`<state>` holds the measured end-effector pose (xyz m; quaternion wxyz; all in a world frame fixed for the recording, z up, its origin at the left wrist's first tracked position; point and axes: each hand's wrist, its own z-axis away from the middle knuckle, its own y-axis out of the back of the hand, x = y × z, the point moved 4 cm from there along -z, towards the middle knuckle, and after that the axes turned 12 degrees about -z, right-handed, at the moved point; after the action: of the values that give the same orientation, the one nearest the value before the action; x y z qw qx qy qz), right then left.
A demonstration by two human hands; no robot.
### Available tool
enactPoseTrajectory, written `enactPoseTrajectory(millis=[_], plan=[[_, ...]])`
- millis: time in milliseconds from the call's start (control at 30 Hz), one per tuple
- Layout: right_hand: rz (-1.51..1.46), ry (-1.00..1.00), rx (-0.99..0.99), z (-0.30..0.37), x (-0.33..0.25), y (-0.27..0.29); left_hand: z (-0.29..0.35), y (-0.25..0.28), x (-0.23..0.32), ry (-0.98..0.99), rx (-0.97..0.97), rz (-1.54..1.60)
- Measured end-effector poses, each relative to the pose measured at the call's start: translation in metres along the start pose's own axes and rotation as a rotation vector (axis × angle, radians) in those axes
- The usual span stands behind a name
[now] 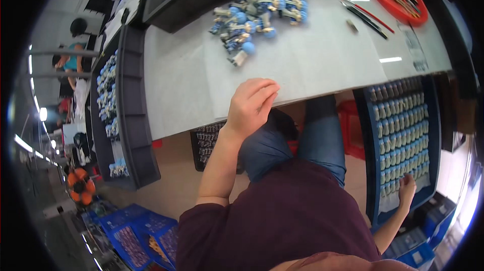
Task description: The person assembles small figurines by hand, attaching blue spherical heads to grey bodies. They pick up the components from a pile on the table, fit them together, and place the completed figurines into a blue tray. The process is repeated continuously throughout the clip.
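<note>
My left hand (252, 107) is held over the front edge of the white-covered table (176, 84), its fingers bent and pressed toward the thumb. Whatever may be between those fingertips is hidden. Just beyond it lies a loose heap of small figurines (247, 26) with light blue round heads and pale bodies. One figurine (242, 55) lies nearest to that hand. Low at my right side, my right hand (407, 190) reaches into a blue tray (372, 170) lined with rows of small figurines (401, 135). Its bent fingers meet the nearest row; what they pinch cannot be made out.
A red oval dish (426, 16) with brushes stands at the far right, with loose brushes (365, 16) beside it. Dark crates (136, 99) border the table's left and far sides. Blue crates (126, 215) and an orange fan (79, 185) are at lower left.
</note>
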<state>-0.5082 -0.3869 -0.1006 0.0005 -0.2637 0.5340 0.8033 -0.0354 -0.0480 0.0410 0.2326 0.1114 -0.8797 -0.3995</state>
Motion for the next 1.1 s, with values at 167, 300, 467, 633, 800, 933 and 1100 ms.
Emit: enactPoseTrajectory(millis=[167,300,467,633,800,933,1100], plan=[[-0.549,0.536,-0.001,-0.024,-0.212,0.007,-0.004,0.020,-0.049,0.265,0.179,-0.383],[-0.660,0.912,-0.301,0.001,-0.358,-0.031,0.000,0.008,-0.069,0.433,0.035,-0.196],[-0.953,0.925,-0.626,0.023,-0.452,-0.085,0.011,-0.012,-0.062,0.833,-0.069,0.700],[-1.340,0.791,-0.874,0.029,-0.492,-0.119,0.012,-0.026,-0.032,0.849,-0.109,1.444],[-1.362,0.662,-0.846,0.019,-0.493,-0.136,0.011,-0.025,-0.058,0.790,-0.076,0.822],[-1.250,0.741,-0.800,0.024,-0.493,-0.141,0.007,-0.034,-0.059,0.844,0.168,1.340],[-1.099,0.734,-0.868,0.025,-0.493,-0.143,0.013,-0.034,-0.064,0.825,0.142,1.346]])
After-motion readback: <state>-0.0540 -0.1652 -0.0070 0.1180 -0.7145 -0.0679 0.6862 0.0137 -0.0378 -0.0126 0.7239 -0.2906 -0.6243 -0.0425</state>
